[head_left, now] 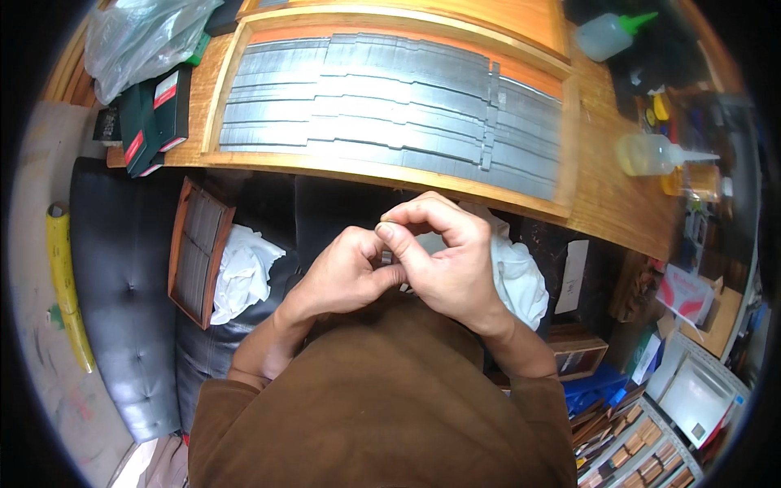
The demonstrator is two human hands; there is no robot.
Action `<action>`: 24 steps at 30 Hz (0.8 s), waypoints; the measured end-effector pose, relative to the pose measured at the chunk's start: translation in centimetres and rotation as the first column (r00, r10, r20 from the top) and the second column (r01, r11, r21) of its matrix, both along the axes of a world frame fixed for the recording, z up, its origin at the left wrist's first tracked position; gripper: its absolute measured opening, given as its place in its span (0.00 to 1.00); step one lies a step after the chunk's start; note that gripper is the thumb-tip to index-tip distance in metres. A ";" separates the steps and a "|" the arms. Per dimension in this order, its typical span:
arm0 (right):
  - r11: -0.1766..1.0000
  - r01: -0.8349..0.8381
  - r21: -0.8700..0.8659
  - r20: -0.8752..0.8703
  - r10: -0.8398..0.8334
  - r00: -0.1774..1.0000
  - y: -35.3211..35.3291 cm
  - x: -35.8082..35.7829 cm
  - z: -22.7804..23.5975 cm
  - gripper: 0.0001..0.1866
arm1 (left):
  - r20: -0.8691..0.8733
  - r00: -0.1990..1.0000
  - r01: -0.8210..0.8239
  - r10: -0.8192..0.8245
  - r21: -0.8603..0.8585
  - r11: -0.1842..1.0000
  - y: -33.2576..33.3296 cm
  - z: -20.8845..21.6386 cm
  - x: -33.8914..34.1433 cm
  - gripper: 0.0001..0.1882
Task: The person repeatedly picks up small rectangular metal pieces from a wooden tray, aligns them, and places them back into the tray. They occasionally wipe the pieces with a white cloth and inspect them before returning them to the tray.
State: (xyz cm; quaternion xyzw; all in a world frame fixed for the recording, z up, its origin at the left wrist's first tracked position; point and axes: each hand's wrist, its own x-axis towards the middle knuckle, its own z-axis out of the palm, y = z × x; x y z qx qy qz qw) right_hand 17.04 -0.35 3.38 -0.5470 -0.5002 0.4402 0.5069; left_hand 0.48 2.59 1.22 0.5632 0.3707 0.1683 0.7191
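Note:
My left hand (346, 272) and my right hand (447, 260) meet in front of my chest, just short of the table's near edge. The right thumb and forefinger are pinched together at the tips. Curled inward, the fingers of the left hand are closed, and its thumb reaches across to the right hand. A small greyish bit shows between the hands, too little of it to name. Beyond them on the table lies a shallow wooden tray (390, 167) with an orange bottom, filled with rows of thin grey metal pieces (366, 98).
Dark green boxes (167, 110) and a plastic bag (142, 37) sit at the table's left end. Two squeeze bottles (647, 154) stand on the right. A smaller framed tray (199, 252) and white cloth (244, 272) rest on the black padded seat (122, 293). Cluttered shelves (643, 447) fill the lower right.

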 end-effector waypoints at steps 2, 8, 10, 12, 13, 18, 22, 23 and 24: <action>0.999 -0.027 0.035 0.098 0.024 0.995 0.1 -0.3 -1.0 0.04 | -0.092 0.996 0.008 -0.014 -0.062 0.998 0.2 -0.5 -0.8 0.06; 0.998 -0.068 0.014 0.234 0.062 0.970 0.2 -0.6 -2.1 0.09 | 0.097 0.986 -0.116 0.136 -0.185 0.976 -0.1 -2.3 -1.3 0.05; 0.996 -0.056 -0.070 0.173 0.067 0.983 -0.2 -0.5 -1.7 0.13 | 0.145 0.975 -0.124 0.167 -0.267 0.956 0.0 -3.0 -1.5 0.07; 0.988 -0.090 -0.123 0.206 0.114 0.972 -1.1 0.3 -1.2 0.16 | 0.136 0.968 -0.153 0.210 -0.344 0.926 0.5 -3.3 -1.7 0.08; 0.981 -0.135 -0.138 0.261 0.168 0.951 -1.9 1.4 -1.0 0.18 | 0.069 0.967 -0.192 0.244 -0.427 0.883 0.8 -3.1 -2.1 0.10; 0.842 -0.469 -0.269 -0.035 0.478 0.878 -6.8 4.2 -2.6 0.14 | 0.168 0.912 -0.183 0.374 -0.650 0.737 1.3 -3.9 -1.7 0.17; 0.925 -0.335 -0.178 0.017 0.343 0.939 -9.2 3.7 -4.9 0.11 | 0.166 0.905 -0.183 0.391 -0.678 0.712 0.8 -3.4 0.6 0.22; 0.938 -0.304 -0.166 0.012 0.310 0.951 -9.7 3.5 -5.1 0.11 | 0.166 0.904 -0.184 0.395 -0.681 0.709 0.7 -3.3 1.1 0.23; 0.950 -0.272 -0.154 0.006 0.277 0.961 -10.1 3.3 -5.4 0.11 | 0.158 0.897 -0.204 0.413 -0.682 0.703 0.5 -3.4 1.6 0.22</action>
